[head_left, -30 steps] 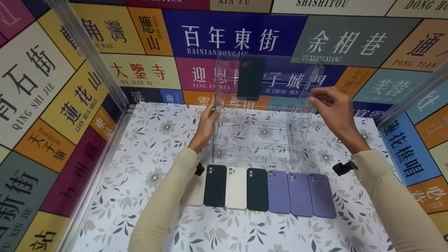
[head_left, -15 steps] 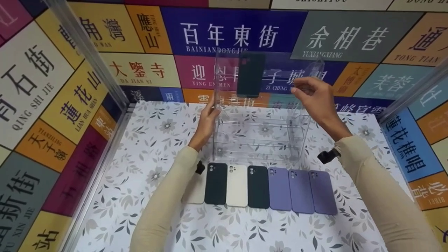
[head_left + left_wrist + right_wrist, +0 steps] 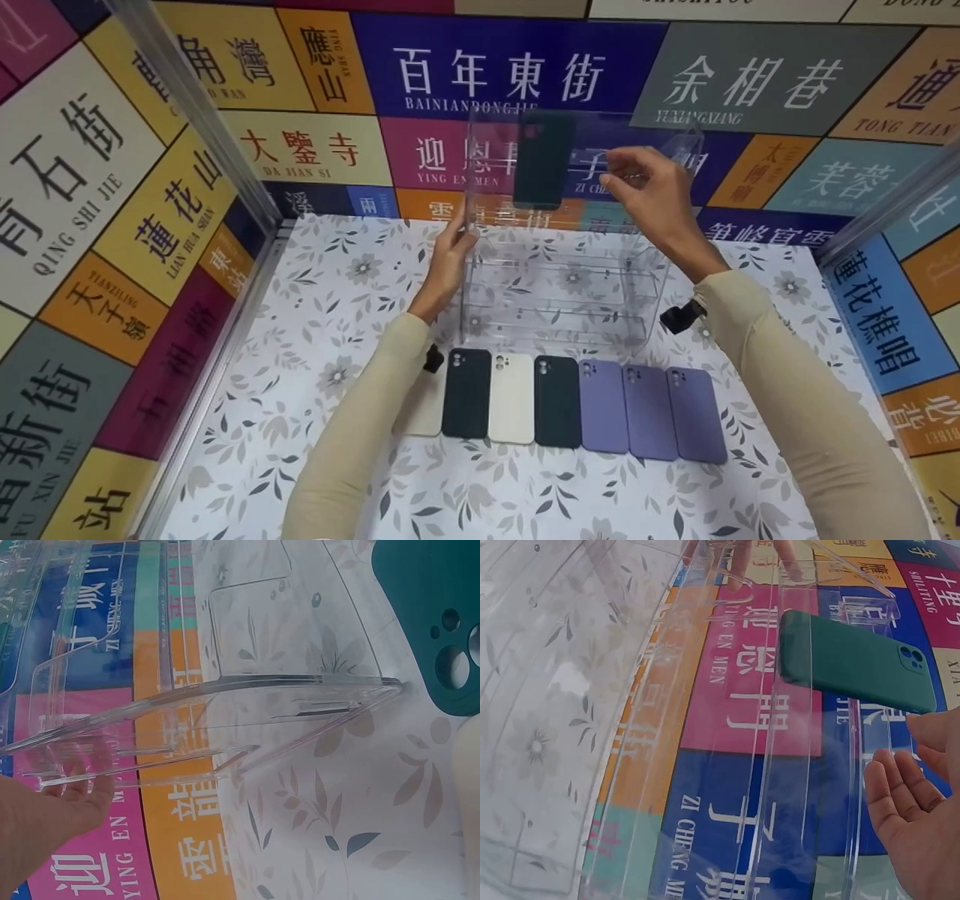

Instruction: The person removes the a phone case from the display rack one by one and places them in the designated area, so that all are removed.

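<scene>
A clear plastic tiered display rack point(image 3: 559, 307) stands upright, seen through to the wall behind. My left hand point(image 3: 448, 262) grips its left side edge; in the left wrist view, the fingers point(image 3: 94, 795) curl around the clear side panel. A dark green phone case point(image 3: 544, 161) leans on the rack's top tier, camera holes upward. My right hand point(image 3: 652, 199) is just right of that case, fingers loosely bent and holding nothing. In the right wrist view, the fingertips lie close to the green case's point(image 3: 855, 660) edge, with a gap between.
Before the rack, several phone cases lie in a row: a cream one point(image 3: 420, 409) partly behind the left sleeve, a dark green point(image 3: 466, 394), a white point(image 3: 511, 399), another dark green point(image 3: 557, 403) and purple ones point(image 3: 651, 412). Sign-printed walls surround the floral tabletop point(image 3: 255, 450).
My right hand has left the rack's right side and moved left to beside the green phone case on the top tier. My left hand stays on the rack's left edge.
</scene>
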A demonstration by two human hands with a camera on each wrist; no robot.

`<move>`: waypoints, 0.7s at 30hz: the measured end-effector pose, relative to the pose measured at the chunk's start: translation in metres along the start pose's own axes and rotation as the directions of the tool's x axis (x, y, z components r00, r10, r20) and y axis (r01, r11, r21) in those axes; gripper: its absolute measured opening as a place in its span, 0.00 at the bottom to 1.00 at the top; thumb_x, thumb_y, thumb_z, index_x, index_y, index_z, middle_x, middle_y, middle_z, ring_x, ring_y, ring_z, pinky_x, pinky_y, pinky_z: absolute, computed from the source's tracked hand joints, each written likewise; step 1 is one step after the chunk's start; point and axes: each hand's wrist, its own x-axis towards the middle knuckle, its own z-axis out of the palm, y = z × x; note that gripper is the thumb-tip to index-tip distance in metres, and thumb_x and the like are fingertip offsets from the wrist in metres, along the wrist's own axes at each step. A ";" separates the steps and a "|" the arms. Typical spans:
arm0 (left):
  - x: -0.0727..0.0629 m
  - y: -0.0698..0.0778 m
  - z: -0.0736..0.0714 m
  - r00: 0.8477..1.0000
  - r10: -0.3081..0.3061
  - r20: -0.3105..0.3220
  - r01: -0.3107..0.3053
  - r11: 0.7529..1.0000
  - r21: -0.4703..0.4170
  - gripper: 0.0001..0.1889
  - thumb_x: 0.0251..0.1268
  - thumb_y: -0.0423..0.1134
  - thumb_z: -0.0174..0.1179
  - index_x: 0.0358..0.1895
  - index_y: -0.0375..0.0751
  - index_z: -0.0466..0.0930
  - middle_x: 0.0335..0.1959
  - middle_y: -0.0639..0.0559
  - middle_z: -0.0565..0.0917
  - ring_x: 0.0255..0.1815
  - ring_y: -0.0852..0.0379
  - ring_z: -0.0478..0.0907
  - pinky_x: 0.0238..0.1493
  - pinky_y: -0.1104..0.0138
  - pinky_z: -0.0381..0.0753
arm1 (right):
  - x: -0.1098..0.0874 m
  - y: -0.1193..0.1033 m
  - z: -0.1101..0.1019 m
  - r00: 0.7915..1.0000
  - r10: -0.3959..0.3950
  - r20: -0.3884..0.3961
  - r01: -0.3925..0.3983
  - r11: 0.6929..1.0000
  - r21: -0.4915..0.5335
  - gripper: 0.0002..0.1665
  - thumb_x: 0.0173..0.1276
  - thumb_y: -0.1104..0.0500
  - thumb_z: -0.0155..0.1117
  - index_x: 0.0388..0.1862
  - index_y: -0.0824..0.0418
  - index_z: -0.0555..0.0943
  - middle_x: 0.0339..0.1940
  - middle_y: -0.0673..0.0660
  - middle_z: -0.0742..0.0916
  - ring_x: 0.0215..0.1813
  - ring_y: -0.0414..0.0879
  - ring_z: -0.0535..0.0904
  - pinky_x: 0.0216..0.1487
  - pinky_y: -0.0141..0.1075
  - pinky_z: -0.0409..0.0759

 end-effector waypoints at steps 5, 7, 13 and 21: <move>0.001 0.001 0.000 1.000 0.002 -0.004 -0.002 1.000 0.005 0.36 0.87 0.35 0.49 0.91 0.44 0.50 0.91 0.44 0.57 0.87 0.41 0.61 0.85 0.53 0.63 | 0.010 -0.009 0.006 0.999 0.035 0.011 -0.035 0.999 0.002 0.18 0.80 0.60 0.72 0.65 0.60 0.89 0.56 0.60 0.89 0.53 0.41 0.84 0.58 0.29 0.82; 0.001 0.001 -0.001 1.000 0.003 -0.006 -0.003 1.000 0.008 0.36 0.86 0.35 0.49 0.91 0.43 0.51 0.90 0.43 0.58 0.87 0.41 0.62 0.85 0.53 0.64 | 0.015 -0.012 0.008 0.999 0.043 0.018 -0.043 0.999 0.007 0.19 0.80 0.60 0.71 0.66 0.60 0.88 0.57 0.59 0.89 0.54 0.42 0.84 0.59 0.31 0.82; 0.001 0.000 -0.002 1.000 0.012 -0.007 -0.012 1.000 0.020 0.36 0.85 0.35 0.49 0.91 0.43 0.51 0.91 0.43 0.58 0.89 0.43 0.57 0.85 0.54 0.62 | 0.030 -0.019 0.016 0.999 0.031 0.023 -0.031 1.000 0.007 0.21 0.80 0.61 0.71 0.69 0.62 0.86 0.60 0.59 0.88 0.57 0.45 0.84 0.61 0.33 0.82; -0.001 -0.002 0.001 1.000 -0.011 -0.005 0.011 1.000 0.013 0.36 0.86 0.35 0.47 0.92 0.46 0.49 0.91 0.45 0.56 0.88 0.40 0.59 0.85 0.53 0.62 | 0.040 -0.025 0.025 0.999 0.035 0.032 -0.035 0.999 0.003 0.23 0.79 0.64 0.71 0.71 0.63 0.84 0.62 0.59 0.86 0.58 0.46 0.85 0.62 0.35 0.84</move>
